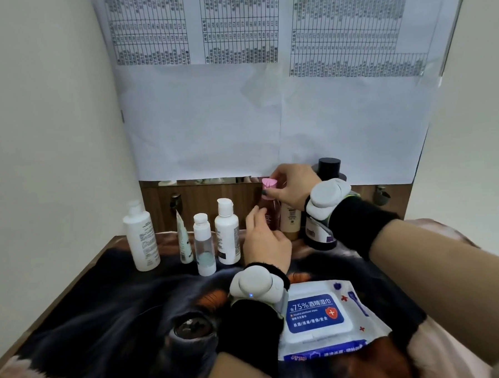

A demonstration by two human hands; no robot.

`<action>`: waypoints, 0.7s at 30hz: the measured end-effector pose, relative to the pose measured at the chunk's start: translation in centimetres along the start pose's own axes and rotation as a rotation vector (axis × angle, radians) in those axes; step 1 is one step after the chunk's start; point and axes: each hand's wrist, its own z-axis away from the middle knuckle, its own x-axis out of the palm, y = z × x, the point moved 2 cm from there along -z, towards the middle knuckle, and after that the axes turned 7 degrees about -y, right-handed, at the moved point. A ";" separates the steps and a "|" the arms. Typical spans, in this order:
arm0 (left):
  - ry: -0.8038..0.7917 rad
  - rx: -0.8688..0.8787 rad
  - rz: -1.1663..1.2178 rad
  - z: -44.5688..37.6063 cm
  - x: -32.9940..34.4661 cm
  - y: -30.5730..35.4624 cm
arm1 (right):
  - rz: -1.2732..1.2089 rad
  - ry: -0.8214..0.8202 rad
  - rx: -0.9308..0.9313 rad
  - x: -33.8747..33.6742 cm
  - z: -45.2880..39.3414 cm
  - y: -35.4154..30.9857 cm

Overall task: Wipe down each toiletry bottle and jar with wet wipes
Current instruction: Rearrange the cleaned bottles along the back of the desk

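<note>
Bottles stand in a row along the far edge of the bench, upright so each can be lifted out one at a time: a tall white bottle toward the far left corner, then a thin tube, a small clear bottle and a white flip-top bottle. Your right hand reaches in from above with the wrist bent down, and its grip pinches the pink cap of the reddish bottle at mid-row, most likely to lift it out for wiping. Your left hand rests low in front of that bottle, fingers relaxed and slightly spread, touching or nearly touching its side; the view is too dim there to say which. It looks placed to steady the base. A tan bottle and a dark bottle with a black cap stand just beside it, toward the right. The wet wipes pack lies flat near the front edge, lid closed, so no wipe is out yet.
</note>
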 end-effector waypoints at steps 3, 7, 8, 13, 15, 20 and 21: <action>-0.084 -0.084 -0.017 -0.4 0.4 -0.7 | 0.025 -0.010 0.018 0.0 -0.3 0.0; -0.184 -0.186 -0.007 -1.0 1.3 -1.9 | 0.043 -0.016 0.045 0.3 -0.5 -0.1; -0.208 -0.211 0.009 -1.1 1.6 -2.1 | 0.043 -0.014 0.050 0.3 -0.5 -0.2; -0.285 -0.259 0.067 -1.3 2.2 -2.8 | 0.062 -0.006 0.060 0.4 -0.6 -0.4; -0.286 -0.248 0.071 -1.3 2.3 -2.8 | 0.060 0.003 0.055 0.3 -0.7 -0.4; -0.283 -0.225 0.090 -1.4 2.5 -2.9 | 0.063 -0.018 0.056 0.3 -0.7 -0.2; -0.293 -0.226 0.097 -1.4 2.5 -2.8 | 0.058 -0.017 0.057 0.3 -0.7 -0.2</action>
